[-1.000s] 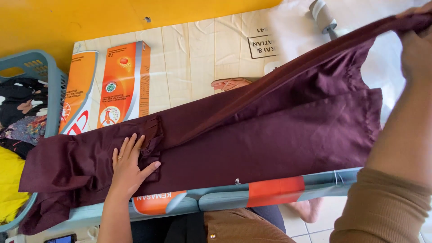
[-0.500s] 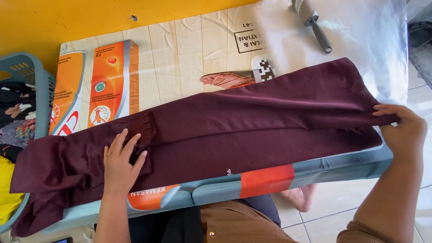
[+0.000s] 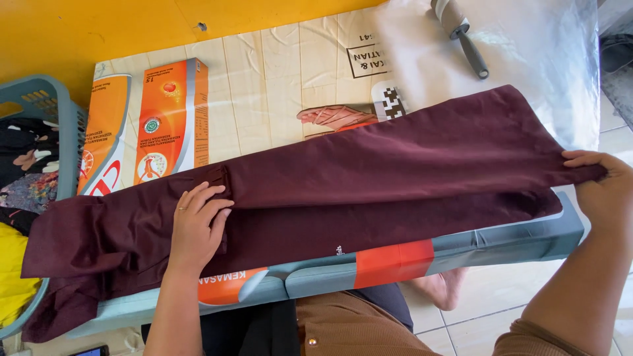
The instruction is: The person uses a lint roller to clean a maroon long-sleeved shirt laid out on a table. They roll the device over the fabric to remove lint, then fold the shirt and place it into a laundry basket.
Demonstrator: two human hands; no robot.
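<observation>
Garment [image 3: 369,178]: one dark maroon piece of clothing, long and folded lengthwise, lying across the table [image 3: 297,66] from about 8 o'clock up to 2 o'clock; its left end droops off the table edge beside the basket [image 3: 62,109].
Left hand [image 3: 198,227]: flat on the cloth at about 7 o'clock, fingers loosely spread and pressing down beside a small gathered cuff [image 3: 223,181].
Right hand [image 3: 603,191]: at 3 o'clock, fingers close together over the far end of the cloth, which it seems to grip; the thumb is hidden, so I cannot tell how it pinches.
Step in hand: by the look of it, smoothing and lining up the lengthwise fold, one hand anchoring, the other pulling taut.
Next move calls for: keeping the edges matched and the cloth tight, so no crease sets in the upper layer; the hanging left end would need gathering onto the table.
Count: one garment on the table, two hands, one lint roller [image 3: 461,33] at 1 o'clock, one blue-grey basket of mixed clothes at 9 o'clock, one clear plastic sheet [image 3: 541,59] under the right end.
</observation>
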